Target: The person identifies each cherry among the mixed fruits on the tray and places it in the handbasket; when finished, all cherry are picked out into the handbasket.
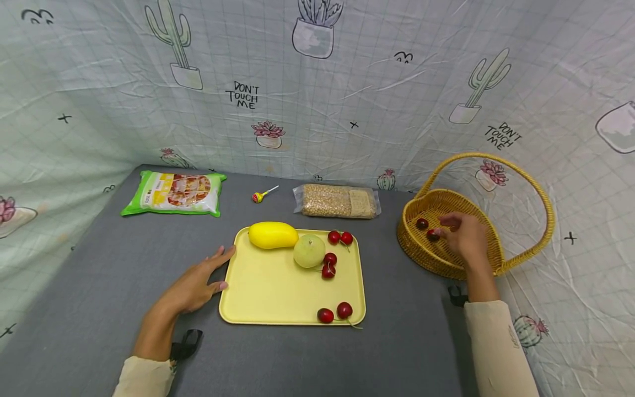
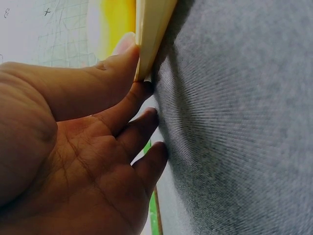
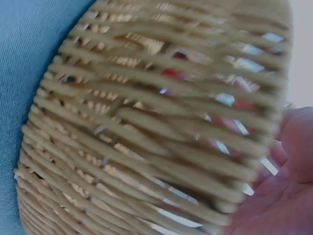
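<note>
A yellow tray (image 1: 268, 292) lies on the grey table; its left edge is touched by the fingertips and thumb of my left hand (image 1: 198, 281). The left wrist view shows this thumb (image 2: 98, 83) against the rim, fingers extended below it. On the right, my right hand (image 1: 467, 236) reaches into a wicker basket (image 1: 421, 256), thumb and forefinger apart. Inside it, one cherry (image 1: 432, 235) lies just by the thumb tip, and another cherry (image 1: 422, 224) sits farther left. From the right wrist, the basket's woven wall (image 3: 146, 112) hides most of the fingers.
On the tray are a yellow mango (image 1: 273, 235), a green round fruit (image 1: 310, 251) and several cherries (image 1: 329, 271). Behind it lie a green-edged food packet (image 1: 173, 193), a lollipop (image 1: 258, 197) and a bag of grains (image 1: 337, 201). The basket's tall handle (image 1: 543, 204) arches right.
</note>
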Available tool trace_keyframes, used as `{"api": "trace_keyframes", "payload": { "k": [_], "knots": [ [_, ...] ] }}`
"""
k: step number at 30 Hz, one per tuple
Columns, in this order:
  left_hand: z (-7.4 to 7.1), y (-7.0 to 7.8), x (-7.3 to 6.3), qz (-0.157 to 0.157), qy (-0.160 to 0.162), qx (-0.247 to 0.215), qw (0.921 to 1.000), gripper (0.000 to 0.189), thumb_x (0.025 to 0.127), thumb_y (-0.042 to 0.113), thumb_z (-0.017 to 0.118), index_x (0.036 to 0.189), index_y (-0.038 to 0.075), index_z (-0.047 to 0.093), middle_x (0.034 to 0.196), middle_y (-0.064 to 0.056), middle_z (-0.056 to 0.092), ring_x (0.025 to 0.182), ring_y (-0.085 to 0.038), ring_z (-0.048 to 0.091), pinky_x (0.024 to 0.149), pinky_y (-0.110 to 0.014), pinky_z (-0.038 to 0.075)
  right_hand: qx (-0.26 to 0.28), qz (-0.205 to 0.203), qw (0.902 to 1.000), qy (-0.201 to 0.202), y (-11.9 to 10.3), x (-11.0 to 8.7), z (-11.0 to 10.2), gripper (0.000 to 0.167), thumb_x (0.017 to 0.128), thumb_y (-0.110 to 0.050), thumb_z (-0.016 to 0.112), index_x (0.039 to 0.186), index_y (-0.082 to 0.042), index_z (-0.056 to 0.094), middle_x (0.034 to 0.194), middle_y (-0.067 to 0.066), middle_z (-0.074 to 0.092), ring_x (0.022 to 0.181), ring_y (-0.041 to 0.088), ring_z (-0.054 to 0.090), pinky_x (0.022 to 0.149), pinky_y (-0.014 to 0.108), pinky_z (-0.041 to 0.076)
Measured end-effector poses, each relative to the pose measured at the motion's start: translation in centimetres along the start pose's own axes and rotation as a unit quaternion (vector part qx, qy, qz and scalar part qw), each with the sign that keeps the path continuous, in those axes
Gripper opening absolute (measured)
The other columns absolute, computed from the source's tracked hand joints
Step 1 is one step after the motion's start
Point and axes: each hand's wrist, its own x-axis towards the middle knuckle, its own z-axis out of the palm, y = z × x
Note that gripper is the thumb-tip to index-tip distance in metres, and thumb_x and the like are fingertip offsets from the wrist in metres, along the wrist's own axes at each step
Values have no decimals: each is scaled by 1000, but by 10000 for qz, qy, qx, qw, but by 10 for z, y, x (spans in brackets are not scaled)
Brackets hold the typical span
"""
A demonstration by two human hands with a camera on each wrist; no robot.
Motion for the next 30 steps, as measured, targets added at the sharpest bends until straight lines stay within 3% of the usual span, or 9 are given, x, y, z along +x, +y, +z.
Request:
{"api": "trace_keyframes", "payload": {
  "k": [9, 15, 20, 23, 27, 30],
  "knots": [
    [-1, 1, 0, -4, -1, -11, 10000, 84, 95, 5, 75, 167, 6, 31, 170, -35, 23, 154, -63, 23, 122, -77, 22, 460, -703, 9941, 689, -27, -26, -8, 32, 90, -16, 87, 120, -5, 80, 113, 17, 81, 104, 39, 75, 87, 39, 52],
    [-1, 1, 0, -53, -33, -37, 10000, 85, 96, 6, 75, 168, 8, 30, 171, -34, 22, 155, -63, 21, 123, -77, 21, 660, -1012, 9883, 929, -47, -41, -10, 30, 91, -18, 87, 119, -9, 81, 111, 14, 82, 98, 33, 74, 70, 11, 46],
    [-1, 2, -1, -55, -37, -54, 10000, 85, 96, 6, 76, 168, 7, 31, 171, -34, 22, 154, -64, 21, 122, -78, 21, 701, -1423, 9807, 1143, -59, -52, -7, 29, 88, -15, 89, 115, -11, 82, 105, 13, 82, 95, 28, 70, 74, 14, 44],
    [-1, 2, -1, -67, -47, -53, 10000, 85, 96, 7, 76, 168, 8, 31, 171, -34, 22, 154, -64, 21, 122, -79, 21, 740, -1688, 9747, 1268, -65, -59, -5, 29, 85, -12, 91, 112, -13, 83, 100, 11, 82, 89, 18, 65, 73, 12, 43],
    [-1, 1, -1, -37, -45, -56, 10000, 85, 96, 7, 76, 168, 8, 30, 171, -34, 22, 154, -64, 21, 122, -79, 21, 763, -2204, 9619, 1423, -72, -67, -2, 33, 79, -7, 94, 109, -13, 84, 95, 8, 82, 84, 5, 57, 70, 4, 42],
    [-1, 0, -2, 14, -26, -59, 10000, 85, 96, 6, 76, 168, 7, 31, 171, -34, 22, 154, -65, 21, 122, -78, 22, 682, -2597, 9516, 1494, -76, -73, 2, 37, 75, -7, 96, 109, -12, 84, 95, 7, 82, 83, 8, 56, 74, 4, 40]
  ]
}}
